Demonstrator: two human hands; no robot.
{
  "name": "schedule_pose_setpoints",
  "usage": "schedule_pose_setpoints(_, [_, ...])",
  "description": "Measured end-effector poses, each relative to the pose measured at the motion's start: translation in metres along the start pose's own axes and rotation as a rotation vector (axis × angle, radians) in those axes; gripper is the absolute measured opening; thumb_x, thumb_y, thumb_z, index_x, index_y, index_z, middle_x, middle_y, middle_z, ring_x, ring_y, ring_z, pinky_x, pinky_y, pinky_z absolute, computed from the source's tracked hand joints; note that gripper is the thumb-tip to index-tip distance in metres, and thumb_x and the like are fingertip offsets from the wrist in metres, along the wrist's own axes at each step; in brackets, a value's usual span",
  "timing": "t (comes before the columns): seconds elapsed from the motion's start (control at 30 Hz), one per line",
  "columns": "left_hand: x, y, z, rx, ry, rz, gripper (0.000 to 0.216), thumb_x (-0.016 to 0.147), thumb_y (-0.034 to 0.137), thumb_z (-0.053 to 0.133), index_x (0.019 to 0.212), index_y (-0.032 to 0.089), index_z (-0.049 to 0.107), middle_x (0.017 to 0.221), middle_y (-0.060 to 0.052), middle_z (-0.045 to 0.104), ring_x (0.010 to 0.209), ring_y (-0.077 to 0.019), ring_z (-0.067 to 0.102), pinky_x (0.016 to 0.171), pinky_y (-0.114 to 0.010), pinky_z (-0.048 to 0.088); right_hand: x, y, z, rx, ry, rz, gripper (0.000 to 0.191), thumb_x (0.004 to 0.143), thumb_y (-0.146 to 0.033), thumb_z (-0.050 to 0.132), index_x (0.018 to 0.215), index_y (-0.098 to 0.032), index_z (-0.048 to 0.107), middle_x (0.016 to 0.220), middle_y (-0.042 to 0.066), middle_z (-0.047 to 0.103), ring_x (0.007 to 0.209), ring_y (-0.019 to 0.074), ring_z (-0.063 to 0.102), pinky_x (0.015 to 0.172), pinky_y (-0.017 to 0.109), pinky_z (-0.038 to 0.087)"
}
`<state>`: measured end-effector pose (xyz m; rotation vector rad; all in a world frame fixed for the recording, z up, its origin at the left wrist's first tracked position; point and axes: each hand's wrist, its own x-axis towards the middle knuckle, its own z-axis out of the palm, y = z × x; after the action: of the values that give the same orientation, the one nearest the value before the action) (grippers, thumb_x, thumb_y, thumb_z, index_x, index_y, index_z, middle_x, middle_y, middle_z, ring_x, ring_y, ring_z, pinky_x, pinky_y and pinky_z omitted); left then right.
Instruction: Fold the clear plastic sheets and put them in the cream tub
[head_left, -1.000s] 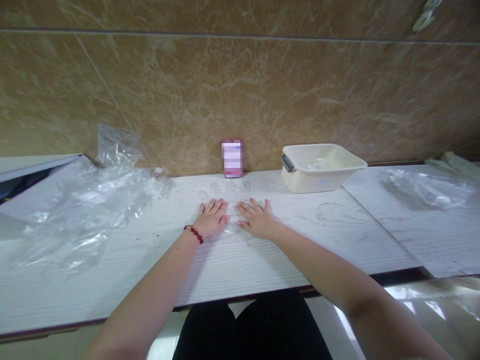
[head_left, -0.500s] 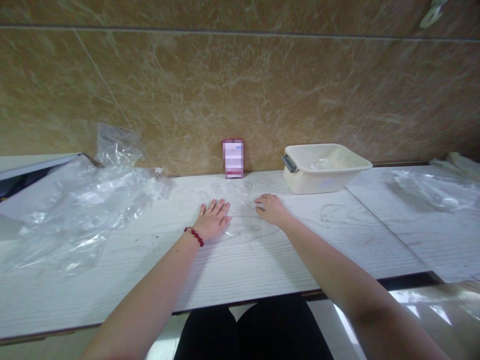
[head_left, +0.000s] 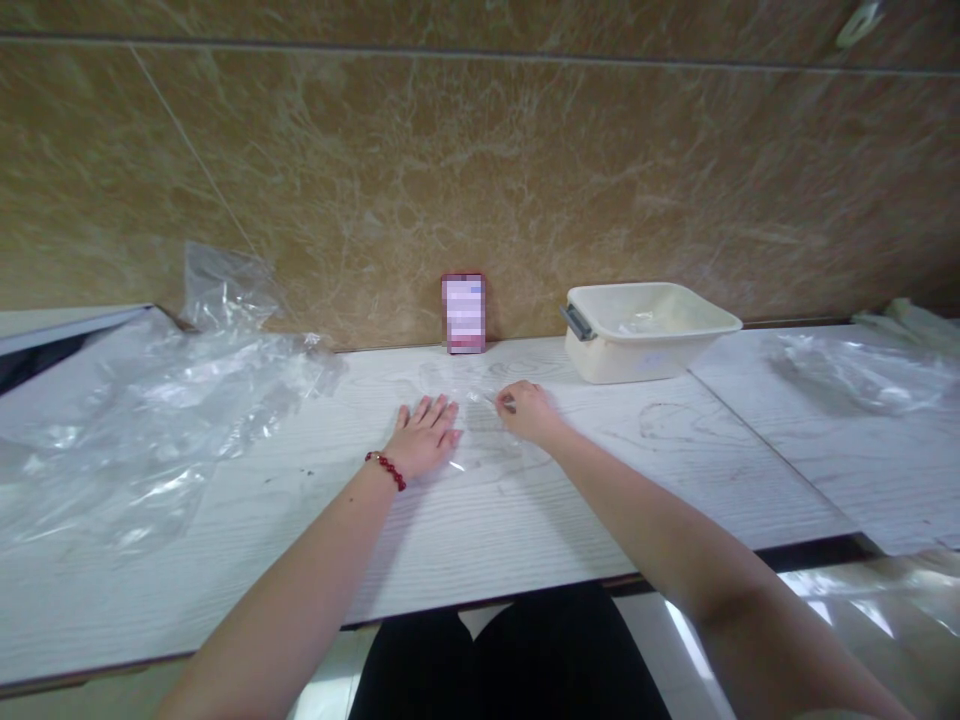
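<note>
A small clear plastic bag (head_left: 484, 440) lies flat on the white wood-grain table (head_left: 480, 530) in front of me. My left hand (head_left: 426, 436), with a red bead bracelet at the wrist, rests flat on the bag's left part, fingers stretched out. My right hand (head_left: 525, 410) is curled at the bag's far right edge, fingertips pinched together on the film. The bag is nearly transparent, so its outline is hard to follow.
A cream plastic basin (head_left: 645, 330) with a grey handle stands at the back right against the brown marble wall. A small pink card (head_left: 463, 313) leans on the wall. Crumpled clear plastic (head_left: 150, 400) covers the left; more film (head_left: 862, 375) lies far right.
My right hand slid right from beside the left, curled up, and now pinches the bag's edge. My left hand has stayed flat in place.
</note>
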<state>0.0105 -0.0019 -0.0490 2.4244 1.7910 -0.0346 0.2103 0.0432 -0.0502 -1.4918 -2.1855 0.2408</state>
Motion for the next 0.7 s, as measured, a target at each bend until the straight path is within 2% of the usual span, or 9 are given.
schedule_pose_setpoints(0.1, [0.0, 0.0, 0.0, 0.001, 0.002, -0.002, 0.054, 0.082, 0.046, 0.016, 0.131, 0.023, 0.019, 0.139, -0.002, 0.014, 0.125, -0.0263, 0.009, 0.096, -0.053, 0.008, -0.001, 0.0, 0.002, -0.055, -0.002, 0.052, 0.023, 0.069, -0.035, 0.053, 0.084, -0.018, 0.061, 0.091, 0.009, 0.054, 0.093, 0.019, 0.046, 0.083, 0.033, 0.031])
schedule_pose_setpoints(0.27, [-0.001, 0.001, -0.002, -0.002, 0.009, 0.006, 0.053, 0.082, 0.045, 0.017, 0.13, 0.024, 0.02, 0.138, -0.003, 0.014, 0.125, -0.0264, 0.01, 0.096, -0.053, 0.009, 0.0, -0.006, 0.003, -0.073, -0.073, 0.07, 0.016, 0.073, -0.029, 0.049, 0.078, -0.021, 0.062, 0.094, 0.008, 0.053, 0.095, 0.0183, 0.045, 0.083, 0.033, 0.031])
schedule_pose_setpoints(0.47, [-0.002, 0.001, -0.003, 0.007, 0.0, 0.02, 0.054, 0.082, 0.045, 0.016, 0.131, 0.022, 0.019, 0.138, -0.004, 0.015, 0.125, -0.0268, 0.01, 0.095, -0.054, 0.009, 0.009, -0.022, -0.002, 0.003, -0.159, 0.079, 0.017, 0.075, -0.022, 0.044, 0.073, -0.016, 0.06, 0.079, 0.008, 0.06, 0.082, 0.0176, 0.053, 0.077, 0.031, 0.036])
schedule_pose_setpoints(0.57, [-0.002, 0.001, -0.003, 0.005, -0.001, 0.023, 0.054, 0.082, 0.045, 0.016, 0.131, 0.022, 0.019, 0.139, -0.005, 0.013, 0.125, -0.0272, 0.01, 0.095, -0.054, 0.009, 0.012, -0.031, -0.005, 0.292, -0.165, 0.238, 0.013, 0.075, -0.021, 0.044, 0.076, -0.015, 0.055, 0.072, 0.006, 0.06, 0.068, 0.0146, 0.055, 0.064, 0.027, 0.04])
schedule_pose_setpoints(0.7, [-0.002, 0.001, -0.004, 0.012, -0.005, 0.032, 0.054, 0.083, 0.045, 0.015, 0.131, 0.021, 0.019, 0.139, -0.005, 0.012, 0.125, -0.027, 0.01, 0.095, -0.054, 0.01, 0.008, -0.041, -0.013, 0.931, -0.26, 0.589, 0.006, 0.073, -0.021, 0.051, 0.076, -0.015, 0.05, 0.061, 0.0, 0.056, 0.052, 0.0089, 0.052, 0.052, 0.022, 0.041])
